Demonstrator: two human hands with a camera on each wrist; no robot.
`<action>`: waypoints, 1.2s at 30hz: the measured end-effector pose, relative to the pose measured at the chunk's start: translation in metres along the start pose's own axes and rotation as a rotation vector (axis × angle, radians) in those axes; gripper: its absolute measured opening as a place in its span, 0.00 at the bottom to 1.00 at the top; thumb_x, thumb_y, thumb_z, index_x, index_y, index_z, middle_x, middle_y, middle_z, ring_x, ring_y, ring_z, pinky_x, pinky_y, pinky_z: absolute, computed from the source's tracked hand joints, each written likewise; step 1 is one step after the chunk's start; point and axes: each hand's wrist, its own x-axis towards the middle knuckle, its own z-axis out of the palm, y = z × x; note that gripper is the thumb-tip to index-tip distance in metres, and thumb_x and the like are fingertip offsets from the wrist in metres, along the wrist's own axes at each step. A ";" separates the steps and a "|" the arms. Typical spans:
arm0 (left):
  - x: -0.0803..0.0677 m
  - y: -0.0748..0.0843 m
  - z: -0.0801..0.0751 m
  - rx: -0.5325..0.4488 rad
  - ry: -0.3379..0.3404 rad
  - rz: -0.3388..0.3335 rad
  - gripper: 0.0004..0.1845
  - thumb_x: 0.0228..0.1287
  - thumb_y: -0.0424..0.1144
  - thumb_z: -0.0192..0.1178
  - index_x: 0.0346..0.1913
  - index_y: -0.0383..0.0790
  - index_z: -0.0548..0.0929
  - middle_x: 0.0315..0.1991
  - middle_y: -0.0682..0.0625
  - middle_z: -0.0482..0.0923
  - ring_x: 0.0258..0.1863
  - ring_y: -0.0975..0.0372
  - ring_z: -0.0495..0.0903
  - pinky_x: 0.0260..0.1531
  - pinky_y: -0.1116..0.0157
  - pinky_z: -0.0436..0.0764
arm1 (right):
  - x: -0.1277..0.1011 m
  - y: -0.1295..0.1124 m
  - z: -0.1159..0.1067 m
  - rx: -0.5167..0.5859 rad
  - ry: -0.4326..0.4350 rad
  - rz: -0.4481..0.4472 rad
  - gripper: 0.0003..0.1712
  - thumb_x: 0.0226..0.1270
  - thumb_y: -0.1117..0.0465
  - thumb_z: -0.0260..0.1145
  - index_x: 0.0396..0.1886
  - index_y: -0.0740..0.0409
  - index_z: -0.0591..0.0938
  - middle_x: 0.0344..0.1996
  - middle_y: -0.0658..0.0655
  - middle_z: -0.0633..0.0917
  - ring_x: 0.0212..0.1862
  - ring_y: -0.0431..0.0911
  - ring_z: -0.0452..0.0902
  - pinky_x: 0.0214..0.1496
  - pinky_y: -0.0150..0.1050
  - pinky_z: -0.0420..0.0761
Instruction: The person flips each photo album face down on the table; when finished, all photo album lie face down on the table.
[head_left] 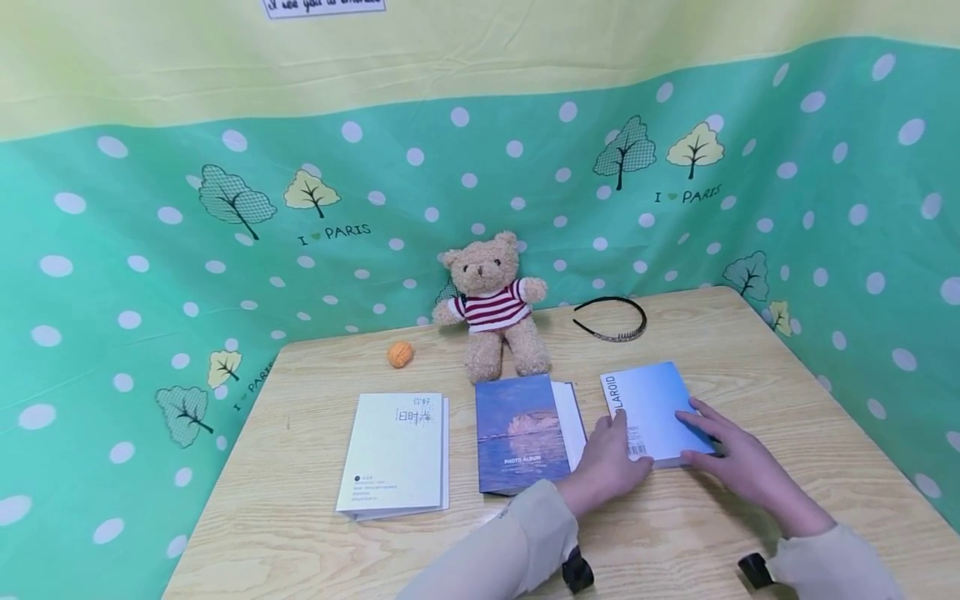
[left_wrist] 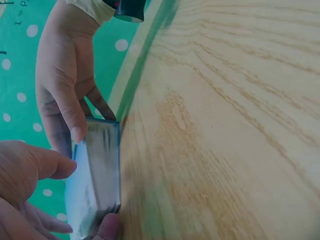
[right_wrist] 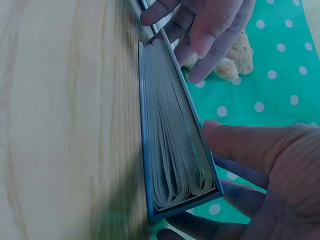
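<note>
Two albums (head_left: 525,433) lie beside the blue book (head_left: 652,408) both spread hands touch.

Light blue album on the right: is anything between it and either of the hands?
Nothing visible. The left hand already rests on the near left part of the light blue album, and the right hand touches its right edge. The dark blue album lies just to the left, not between.

A blue book (left_wrist: 97,180) lies on the wooden table (left_wrist: 225,125), seen edge-on and somewhat blurred. The left hand (left_wrist: 22,190) touches its near side. The right hand (left_wrist: 65,75) lays its fingers (left_wrist: 75,131) on the far edge, seemingly resting there.
</note>
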 end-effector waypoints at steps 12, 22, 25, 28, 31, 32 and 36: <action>-0.016 -0.007 -0.025 0.012 0.034 0.067 0.39 0.63 0.51 0.62 0.73 0.41 0.62 0.73 0.43 0.58 0.70 0.53 0.62 0.66 0.58 0.65 | 0.005 -0.014 0.002 -0.011 0.133 0.012 0.33 0.72 0.49 0.61 0.67 0.67 0.69 0.69 0.77 0.58 0.66 0.76 0.54 0.59 0.74 0.58; -0.021 -0.018 -0.046 -0.069 0.080 0.055 0.38 0.64 0.49 0.62 0.74 0.43 0.62 0.74 0.44 0.56 0.70 0.51 0.61 0.67 0.55 0.64 | 0.011 -0.027 0.007 0.048 0.253 -0.068 0.30 0.71 0.55 0.63 0.67 0.66 0.71 0.67 0.76 0.64 0.66 0.74 0.58 0.60 0.71 0.61; -0.023 -0.022 -0.051 -0.091 0.093 0.069 0.38 0.64 0.48 0.62 0.74 0.41 0.62 0.74 0.42 0.56 0.71 0.51 0.60 0.68 0.55 0.63 | 0.014 -0.032 0.009 0.063 0.257 -0.071 0.29 0.71 0.55 0.62 0.67 0.66 0.71 0.67 0.75 0.65 0.66 0.73 0.58 0.62 0.69 0.61; -0.025 -0.026 -0.056 -0.083 0.110 0.076 0.37 0.65 0.47 0.61 0.73 0.40 0.62 0.73 0.40 0.57 0.70 0.50 0.60 0.67 0.54 0.64 | 0.015 -0.036 0.011 0.074 0.250 -0.066 0.30 0.72 0.55 0.61 0.68 0.65 0.70 0.68 0.75 0.64 0.67 0.72 0.57 0.63 0.69 0.60; -0.027 -0.029 -0.062 -0.073 0.125 0.065 0.36 0.65 0.47 0.61 0.73 0.40 0.63 0.73 0.39 0.57 0.70 0.49 0.61 0.66 0.52 0.65 | 0.017 -0.040 0.013 0.077 0.234 -0.070 0.31 0.72 0.55 0.62 0.68 0.64 0.69 0.68 0.75 0.64 0.68 0.72 0.57 0.64 0.69 0.60; -0.028 -0.031 -0.064 -0.072 0.131 0.064 0.36 0.65 0.46 0.61 0.73 0.40 0.63 0.73 0.39 0.56 0.70 0.48 0.61 0.66 0.51 0.66 | 0.018 -0.041 0.014 0.079 0.228 -0.071 0.31 0.72 0.54 0.62 0.69 0.64 0.69 0.68 0.75 0.64 0.68 0.72 0.57 0.64 0.69 0.60; -0.030 -0.036 -0.071 -0.070 0.152 0.076 0.36 0.66 0.46 0.60 0.73 0.38 0.62 0.74 0.36 0.54 0.71 0.47 0.58 0.66 0.50 0.65 | 0.019 -0.045 0.019 0.082 0.204 -0.074 0.32 0.71 0.54 0.62 0.69 0.63 0.68 0.67 0.74 0.65 0.67 0.71 0.58 0.63 0.68 0.61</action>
